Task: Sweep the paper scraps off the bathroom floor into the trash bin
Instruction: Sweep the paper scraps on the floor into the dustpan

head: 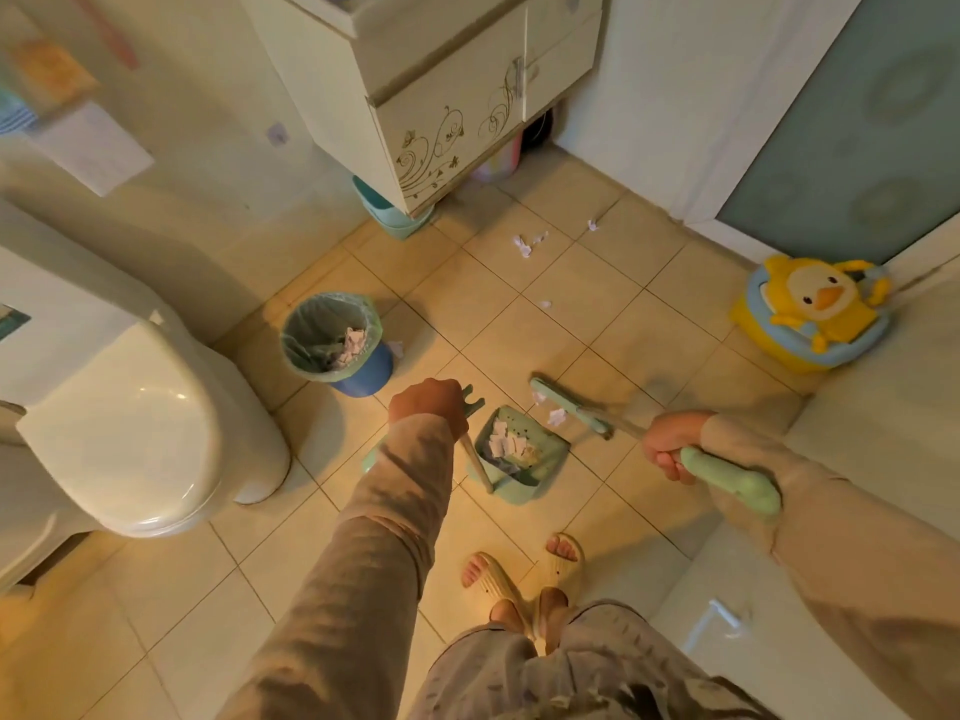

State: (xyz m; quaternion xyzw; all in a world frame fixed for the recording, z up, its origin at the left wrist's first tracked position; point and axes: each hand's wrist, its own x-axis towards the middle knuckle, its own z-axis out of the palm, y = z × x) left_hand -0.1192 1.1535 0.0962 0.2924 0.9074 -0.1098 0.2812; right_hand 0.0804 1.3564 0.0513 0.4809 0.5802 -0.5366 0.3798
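My left hand grips the upright handle of a green dustpan that rests on the tiled floor with several paper scraps in it. My right hand is closed on the green broom handle; the broom head lies on the floor just beyond the pan, with a scrap against it. More paper scraps lie farther off near the cabinet, one near the wall and one mid-floor. The blue trash bin with a green liner holds scraps; another scrap lies beside it.
A white toilet stands at the left. A vanity cabinet hangs at the back with a teal basin under it. A yellow duck potty sits at the right by a glass door. My sandalled feet stand below the dustpan.
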